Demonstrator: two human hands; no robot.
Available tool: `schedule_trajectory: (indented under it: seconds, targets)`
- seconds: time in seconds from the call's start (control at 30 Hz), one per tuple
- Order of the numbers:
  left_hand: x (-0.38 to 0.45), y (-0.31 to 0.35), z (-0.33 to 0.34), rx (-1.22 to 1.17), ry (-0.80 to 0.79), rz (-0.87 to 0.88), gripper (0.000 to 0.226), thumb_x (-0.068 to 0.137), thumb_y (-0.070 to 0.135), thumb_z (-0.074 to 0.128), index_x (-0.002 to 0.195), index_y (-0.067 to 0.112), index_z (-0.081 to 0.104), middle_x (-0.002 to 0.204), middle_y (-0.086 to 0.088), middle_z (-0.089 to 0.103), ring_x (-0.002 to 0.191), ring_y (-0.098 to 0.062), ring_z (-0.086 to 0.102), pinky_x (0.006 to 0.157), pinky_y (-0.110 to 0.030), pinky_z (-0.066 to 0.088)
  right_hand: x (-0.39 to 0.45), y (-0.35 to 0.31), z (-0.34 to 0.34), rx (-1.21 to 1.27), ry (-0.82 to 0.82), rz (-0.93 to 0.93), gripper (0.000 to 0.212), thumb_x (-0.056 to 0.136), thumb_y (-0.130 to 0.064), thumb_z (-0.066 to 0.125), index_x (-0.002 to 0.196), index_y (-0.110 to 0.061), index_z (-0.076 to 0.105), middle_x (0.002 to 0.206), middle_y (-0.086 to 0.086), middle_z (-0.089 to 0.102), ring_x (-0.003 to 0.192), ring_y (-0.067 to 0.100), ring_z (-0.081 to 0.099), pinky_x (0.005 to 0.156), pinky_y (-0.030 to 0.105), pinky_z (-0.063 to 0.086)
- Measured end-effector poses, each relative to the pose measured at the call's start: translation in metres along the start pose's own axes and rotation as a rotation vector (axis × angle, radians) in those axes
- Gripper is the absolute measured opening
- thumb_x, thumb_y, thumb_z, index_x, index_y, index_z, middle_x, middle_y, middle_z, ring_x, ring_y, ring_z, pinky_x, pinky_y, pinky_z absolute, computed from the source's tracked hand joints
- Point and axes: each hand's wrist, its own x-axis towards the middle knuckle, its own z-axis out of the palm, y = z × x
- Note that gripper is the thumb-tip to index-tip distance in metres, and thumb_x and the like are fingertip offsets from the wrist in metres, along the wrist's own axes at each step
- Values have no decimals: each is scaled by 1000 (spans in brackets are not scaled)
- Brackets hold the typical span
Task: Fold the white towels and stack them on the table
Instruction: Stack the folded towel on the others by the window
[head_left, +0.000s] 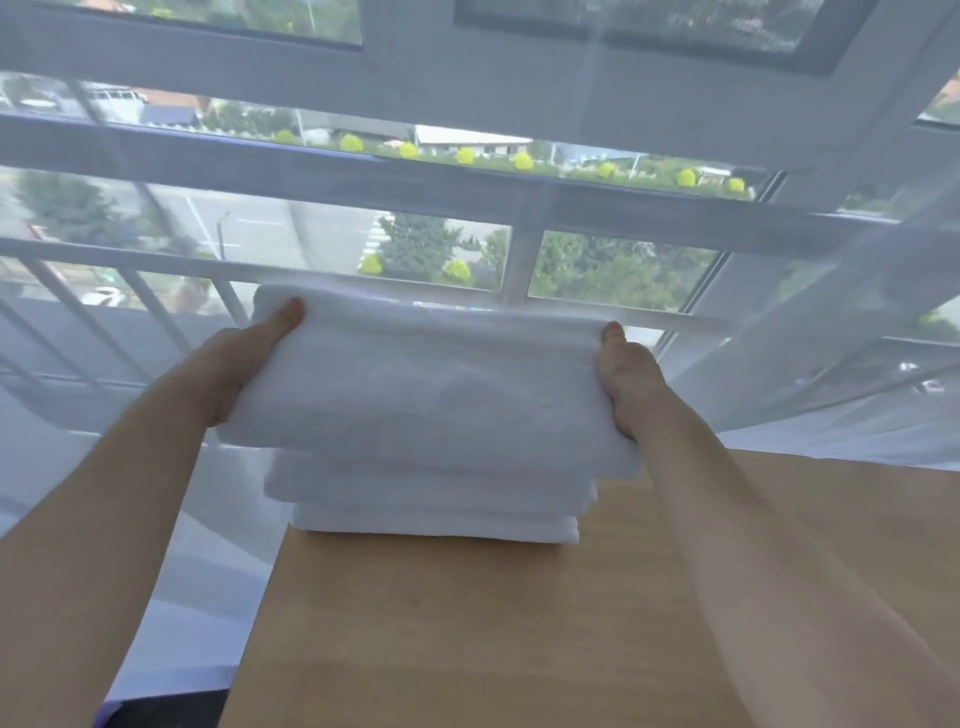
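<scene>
A sheer white curtain is hanging across a large window with grey frames, softening the view through the glass. Outside, a white railing is running along the lower panes, and beyond it green trees, round yellow-green shrubs, low buildings and a paved road are showing far below.
</scene>
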Motion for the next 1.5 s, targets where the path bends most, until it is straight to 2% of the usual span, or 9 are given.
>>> schedule_trajectory:
  seconds: [0.13,0.37,0.6,0.77,0.93,1.0,1.07,1.2,1.5]
  targets:
    - [10,-28,11,177,62,-62,107,71,88,56,133,1,55,130,-21,59,110,-37,61,96,-42,46,-7,33,18,-206,-48,50,63,104,-51,20,138,-8,52,137,19,54,120,35,53,92,36,39]
    - [9,-29,11,220,141,-29,103,80,83,49,134,-5,53,135,-26,55,113,-39,56,94,-43,40,4,29,21,-148,1,69,74,102,-60,21,136,-2,52,132,17,58,115,32,54,87,36,35]
    - [11,-27,2,313,176,39,101,86,79,44,131,-11,53,135,-30,54,120,-42,54,101,-45,41,3,32,9,-53,-29,30,67,99,-60,33,127,-4,57,123,14,61,111,35,58,102,45,46]
    - [7,-32,6,444,209,89,88,92,74,39,119,-7,62,126,-30,60,113,-42,57,94,-45,41,-6,37,8,20,-57,-25,55,98,-60,44,94,-9,63,99,9,64,94,31,61,80,35,46]
    - [-1,-20,18,761,437,556,55,96,48,48,135,9,54,138,-19,58,125,-41,53,104,-50,41,-40,11,1,-439,131,-426,47,103,-41,46,142,-14,46,140,11,48,128,31,49,102,39,36]
    - [-11,-12,42,831,343,839,58,90,49,44,133,14,60,144,-14,56,134,-34,50,111,-46,36,-62,-1,19,-544,171,-721,44,104,-38,42,142,-17,47,141,8,49,132,29,45,109,41,31]
    - [-20,-3,74,908,136,996,56,93,55,35,131,24,62,148,-3,53,142,-24,43,115,-41,30,-76,-9,44,-644,35,-874,47,105,-42,35,148,-25,41,152,2,43,143,26,33,118,42,22]
    - [-20,-10,107,1122,-77,813,58,100,61,24,154,42,28,165,12,21,153,-11,16,123,-36,11,-80,10,72,-852,-223,-773,54,104,-54,15,157,-43,19,167,-5,15,154,22,7,125,42,0]
    - [4,-25,64,1149,-12,602,69,96,70,13,158,40,15,167,13,8,154,-9,0,125,-38,-1,-56,32,38,-840,-159,-610,62,99,-66,13,158,-45,12,168,-11,4,155,19,-3,125,42,-2]
